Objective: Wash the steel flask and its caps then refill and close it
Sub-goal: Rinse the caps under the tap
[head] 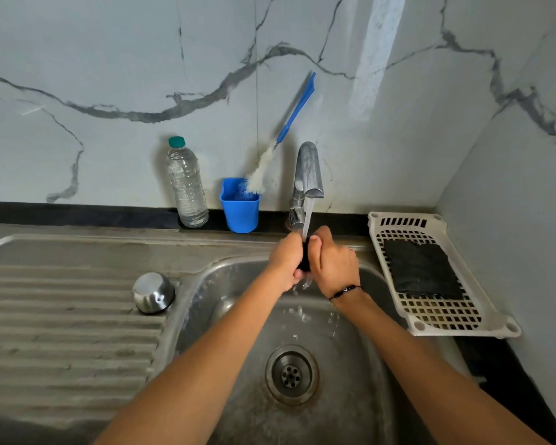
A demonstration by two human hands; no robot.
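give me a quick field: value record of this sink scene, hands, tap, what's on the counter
left hand: left hand grips a black item under the stream
right hand: right hand grips the same black item from the other side
tap: tap running, water falls onto the black item
steel cap: steel cap lies upside down on the drainboard
back ledge: plastic water bottle, blue cup holding a bottle brush
right side: white basket with a dark cloth
flask body: not in view
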